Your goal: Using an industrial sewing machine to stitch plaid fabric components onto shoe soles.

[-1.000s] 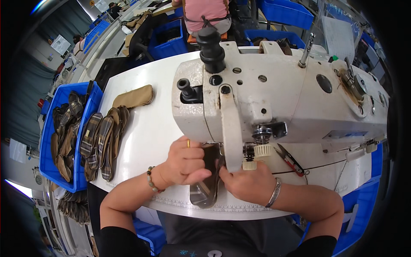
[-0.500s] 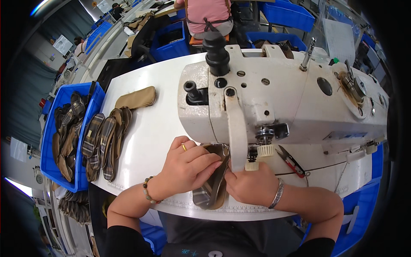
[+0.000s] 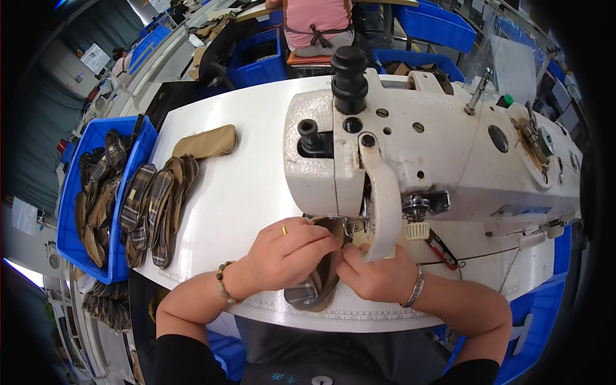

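Comparing with a second ago, I see the plaid-lined shoe piece (image 3: 316, 285) has swung from lying flat to standing on edge, its front now tucked under the needle of the white sewing machine (image 3: 410, 154). My left hand (image 3: 289, 256) is curled over its top, gripping it, while my right hand (image 3: 375, 276) pinches its edge beside the presser foot. I judge the seam is just starting.

bin (image 3: 77, 212) left, sewing machine (image 3: 436, 154) right (on table (image 3: 237, 192))
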A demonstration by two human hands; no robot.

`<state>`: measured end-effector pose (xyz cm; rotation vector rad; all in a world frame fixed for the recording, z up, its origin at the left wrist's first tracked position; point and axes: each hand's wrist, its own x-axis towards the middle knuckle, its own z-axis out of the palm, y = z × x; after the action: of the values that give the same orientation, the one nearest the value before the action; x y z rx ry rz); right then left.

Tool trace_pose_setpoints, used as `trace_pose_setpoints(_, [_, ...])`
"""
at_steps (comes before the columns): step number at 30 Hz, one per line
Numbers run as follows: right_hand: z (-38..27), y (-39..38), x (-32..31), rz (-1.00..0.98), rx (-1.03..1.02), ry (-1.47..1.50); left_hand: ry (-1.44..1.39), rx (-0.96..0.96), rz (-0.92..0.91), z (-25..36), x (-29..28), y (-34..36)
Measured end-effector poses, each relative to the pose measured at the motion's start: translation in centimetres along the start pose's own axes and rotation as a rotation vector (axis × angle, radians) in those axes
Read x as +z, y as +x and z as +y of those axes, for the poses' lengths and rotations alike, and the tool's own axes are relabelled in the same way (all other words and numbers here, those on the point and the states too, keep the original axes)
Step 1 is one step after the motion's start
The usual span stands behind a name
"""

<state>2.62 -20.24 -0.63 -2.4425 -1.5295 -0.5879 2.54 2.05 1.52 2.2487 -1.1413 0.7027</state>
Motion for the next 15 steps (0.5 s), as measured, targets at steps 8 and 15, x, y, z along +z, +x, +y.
trace_pose_setpoints(8, [0.4,0.2,0.7,0.373,-0.079,-0.049,0.072,0.029,-0.166,0.3,1.1,0.0])
trace_pose_setpoints(15, [-0.1,0.7,-1.8,-0.001,-0.188,0.163,0.012,-0.084,-0.154,-0.2,0.4,-0.2])
